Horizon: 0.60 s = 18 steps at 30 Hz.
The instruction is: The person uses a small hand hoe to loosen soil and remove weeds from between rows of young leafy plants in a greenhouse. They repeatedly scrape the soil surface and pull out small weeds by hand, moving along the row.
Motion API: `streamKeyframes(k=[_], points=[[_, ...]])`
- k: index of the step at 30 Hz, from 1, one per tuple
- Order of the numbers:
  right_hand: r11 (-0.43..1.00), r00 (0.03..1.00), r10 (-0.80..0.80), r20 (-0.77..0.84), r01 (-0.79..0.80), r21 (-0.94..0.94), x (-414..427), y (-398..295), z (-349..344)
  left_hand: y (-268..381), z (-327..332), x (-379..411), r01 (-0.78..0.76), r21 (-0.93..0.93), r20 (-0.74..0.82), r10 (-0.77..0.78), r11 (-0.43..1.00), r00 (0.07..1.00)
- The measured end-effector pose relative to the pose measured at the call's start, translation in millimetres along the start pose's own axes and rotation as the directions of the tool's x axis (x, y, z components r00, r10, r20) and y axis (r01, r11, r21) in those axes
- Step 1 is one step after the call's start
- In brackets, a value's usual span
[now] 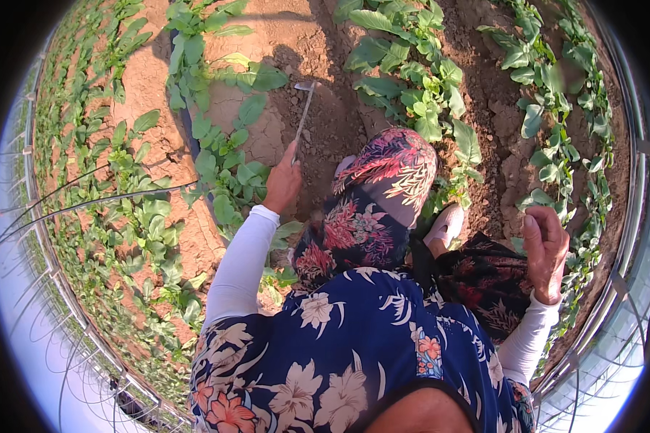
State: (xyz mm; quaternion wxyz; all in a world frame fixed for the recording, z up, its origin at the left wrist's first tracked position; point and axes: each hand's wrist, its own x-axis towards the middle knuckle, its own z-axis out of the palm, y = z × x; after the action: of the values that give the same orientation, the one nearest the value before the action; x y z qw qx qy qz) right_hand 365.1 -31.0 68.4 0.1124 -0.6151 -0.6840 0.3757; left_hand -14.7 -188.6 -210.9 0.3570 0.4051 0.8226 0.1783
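My left hand [284,179] grips the near end of a small hand hoe [304,116]. The hoe's thin shaft points forward, and its narrow metal blade [304,86] is over bare soil [325,108] between two rows of leafy green plants. Close on the left of that hand grows one row [232,149]; the other row [430,97] stands to the right of the hoe. Raised on the right, my right hand [546,251] has loosely bent fingers, with nothing visible in it. It is over the patterned dark cloth on my right leg, near another plant row [549,162].
My bent left knee [387,170] in flowered cloth stands close to the hoe. A pale shoe [447,223] rests beside the right plant row. On the left a thin dark hose or cable [114,198] crosses the plants. Curved greenhouse framing [622,281] rims the view.
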Motion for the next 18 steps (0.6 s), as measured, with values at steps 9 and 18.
streamKeyframes(k=[9,18], points=[[0.994,1.0,-0.009,0.002,0.009,-0.106,0.7,7.0,-3.1,-9.8,-5.0,138.7,0.141,-0.096,-0.019,-0.143,0.985,0.99],[0.998,0.999,-0.016,0.031,0.018,-0.068,1.1,3.0,-5.8,-32.8,62.4,-2.9,0.156,0.041,0.068,-0.158,0.987,0.985]])
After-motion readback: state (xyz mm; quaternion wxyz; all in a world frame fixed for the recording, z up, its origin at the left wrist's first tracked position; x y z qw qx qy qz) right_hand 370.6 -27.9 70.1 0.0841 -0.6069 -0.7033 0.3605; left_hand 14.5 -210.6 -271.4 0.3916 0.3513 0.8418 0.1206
